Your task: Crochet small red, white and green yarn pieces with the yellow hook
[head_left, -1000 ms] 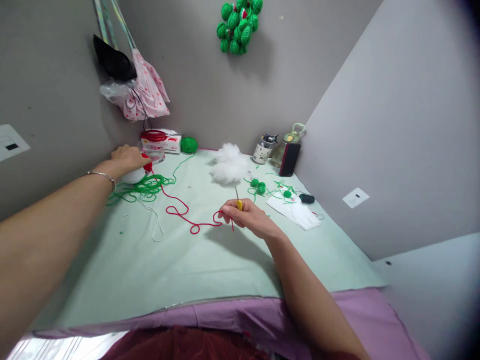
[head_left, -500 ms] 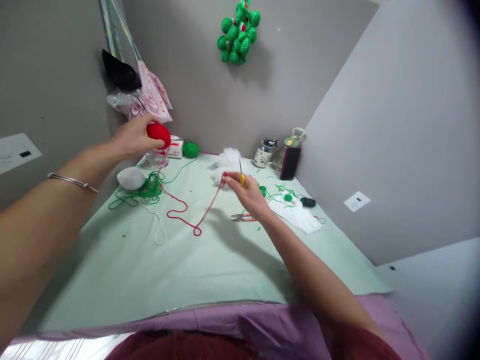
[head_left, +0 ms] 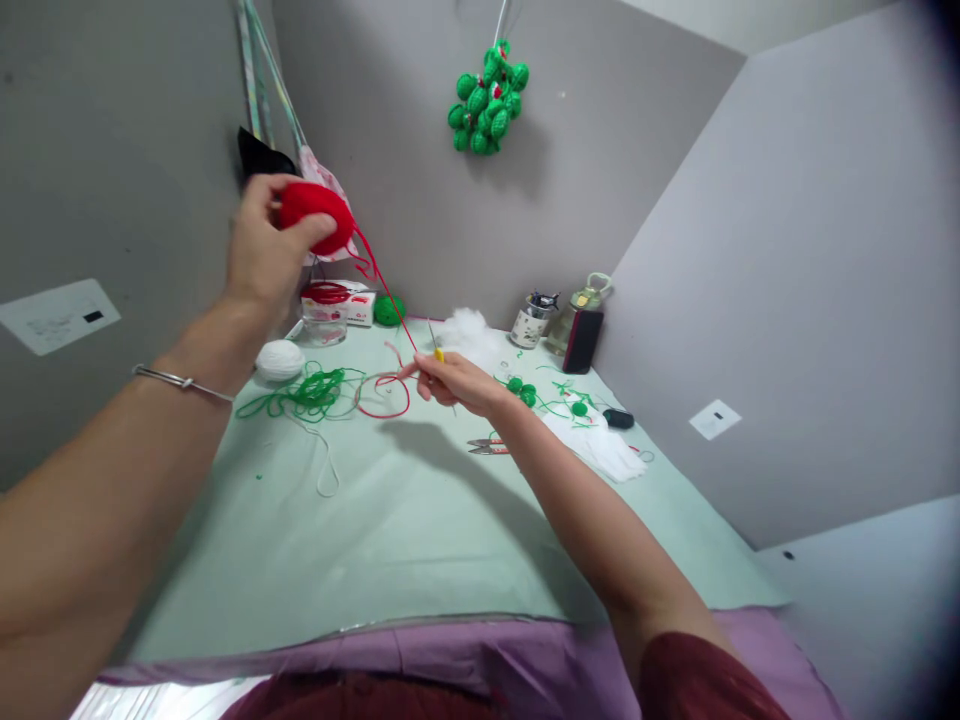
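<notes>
Raised at the upper left, my left hand (head_left: 266,240) is wrapped round a ball of red yarn (head_left: 315,215). A taut red strand (head_left: 388,285) runs from the ball down to my right hand (head_left: 454,380), whose fingers are pinched on it. A thin tool with a yellow part (head_left: 439,354) also sticks up from my right hand. Loose red yarn (head_left: 384,414) loops over the table just left of that hand. Snips with red handles (head_left: 489,447) lie below it.
Tangled green yarn (head_left: 315,392) and a white yarn ball (head_left: 280,360) lie left on the table (head_left: 420,540). White stuffing (head_left: 469,335), a pen holder (head_left: 529,325), a bottle and an upright phone (head_left: 583,341) stand behind. Green pieces and white sheets (head_left: 600,445) lie right.
My left hand has lifted the red ball up from the clear container. My right hand has moved left, and the red strand between the hands is now pulled straight.
</notes>
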`<state>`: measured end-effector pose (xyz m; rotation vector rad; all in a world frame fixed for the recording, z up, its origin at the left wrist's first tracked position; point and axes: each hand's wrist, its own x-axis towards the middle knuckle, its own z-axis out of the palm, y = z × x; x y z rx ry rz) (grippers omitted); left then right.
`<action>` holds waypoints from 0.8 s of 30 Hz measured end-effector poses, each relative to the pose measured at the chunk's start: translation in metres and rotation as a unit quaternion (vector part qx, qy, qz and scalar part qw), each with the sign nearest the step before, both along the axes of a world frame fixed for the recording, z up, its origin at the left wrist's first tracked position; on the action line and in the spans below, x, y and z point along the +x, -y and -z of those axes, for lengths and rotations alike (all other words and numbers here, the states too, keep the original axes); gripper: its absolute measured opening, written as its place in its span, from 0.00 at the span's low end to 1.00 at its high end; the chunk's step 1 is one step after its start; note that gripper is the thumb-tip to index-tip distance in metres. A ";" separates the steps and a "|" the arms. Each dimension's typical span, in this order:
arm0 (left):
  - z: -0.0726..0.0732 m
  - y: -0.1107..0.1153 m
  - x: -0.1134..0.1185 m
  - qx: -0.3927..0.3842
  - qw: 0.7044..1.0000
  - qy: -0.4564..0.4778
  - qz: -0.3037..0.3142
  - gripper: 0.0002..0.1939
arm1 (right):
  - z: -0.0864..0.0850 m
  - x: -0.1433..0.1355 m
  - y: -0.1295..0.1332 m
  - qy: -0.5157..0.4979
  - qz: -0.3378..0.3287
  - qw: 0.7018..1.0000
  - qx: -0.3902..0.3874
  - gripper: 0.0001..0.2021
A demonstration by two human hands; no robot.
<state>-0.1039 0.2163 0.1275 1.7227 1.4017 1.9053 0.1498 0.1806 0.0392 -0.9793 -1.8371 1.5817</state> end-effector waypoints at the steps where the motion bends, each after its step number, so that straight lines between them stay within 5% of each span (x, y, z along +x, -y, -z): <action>1: -0.004 -0.003 -0.009 0.017 0.998 0.055 -0.026 0.27 | 0.007 0.012 0.003 0.019 0.001 1.000 -0.009 0.25; 4: -0.016 -0.004 -0.027 0.074 0.981 0.173 -0.043 0.19 | 0.025 0.045 0.005 0.062 0.050 0.997 -0.009 0.24; 7: -0.021 0.007 -0.026 0.088 0.979 0.181 -0.002 0.16 | 0.026 0.063 -0.001 0.076 0.147 0.985 0.041 0.19; 11: -0.011 0.033 0.006 0.038 0.987 0.082 0.133 0.21 | -0.003 0.054 -0.011 0.035 0.255 0.958 0.129 0.17; 15: 0.001 0.053 0.043 -0.007 0.961 -0.043 0.272 0.25 | -0.036 0.011 -0.004 -0.115 0.236 0.953 0.153 0.25; 17: 0.002 0.050 0.049 0.001 0.972 -0.033 0.232 0.23 | -0.045 -0.008 0.008 -0.185 0.117 0.973 0.075 0.27; 20: 0.010 0.027 0.034 -0.003 0.999 0.008 0.047 0.25 | -0.055 -0.006 0.041 -0.178 -0.011 0.984 0.018 0.25; 22: 0.025 0.009 0.014 -0.020 0.999 0.023 -0.020 0.27 | -0.065 0.022 0.072 -0.184 0.015 0.982 0.043 0.23; 24: 0.049 -0.006 -0.006 -0.057 0.997 0.017 -0.057 0.26 | -0.079 0.067 0.105 -0.165 0.116 0.975 0.093 0.20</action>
